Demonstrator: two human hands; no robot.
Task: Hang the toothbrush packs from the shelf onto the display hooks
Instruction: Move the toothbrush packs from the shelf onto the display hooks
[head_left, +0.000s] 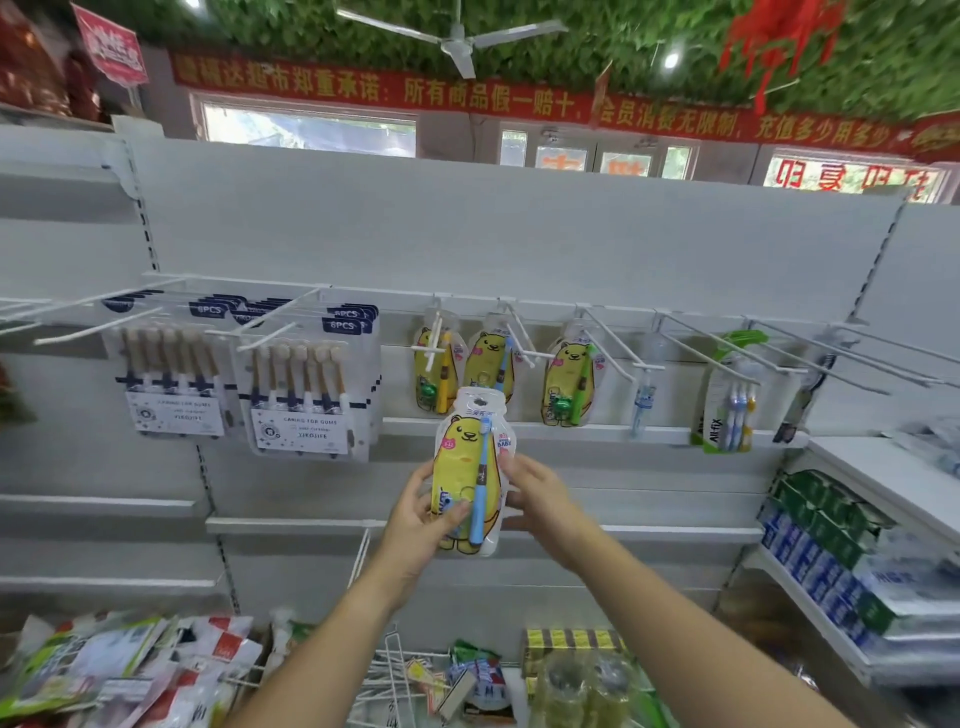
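I hold a yellow bear toothbrush pack (465, 457) with a blue brush upright in front of the shelving. My left hand (423, 512) grips its lower left edge, thumb across the front. My right hand (535, 496) holds its right edge with fingers behind it. The pack's hang hole sits just below the row of white display hooks (519, 338). Three similar bear packs (491, 364) hang on hooks directly above. Six-piece brush packs (301, 395) hang at the left, and an All-fix pack (727, 410) hangs at the right.
Bare hooks (779, 353) stick out toward me at the right, and more jut out at the far left. Loose packs (130, 670) and spare wire hooks lie on the bottom shelf. Toothpaste boxes (821, 545) are stacked on the right-hand shelves.
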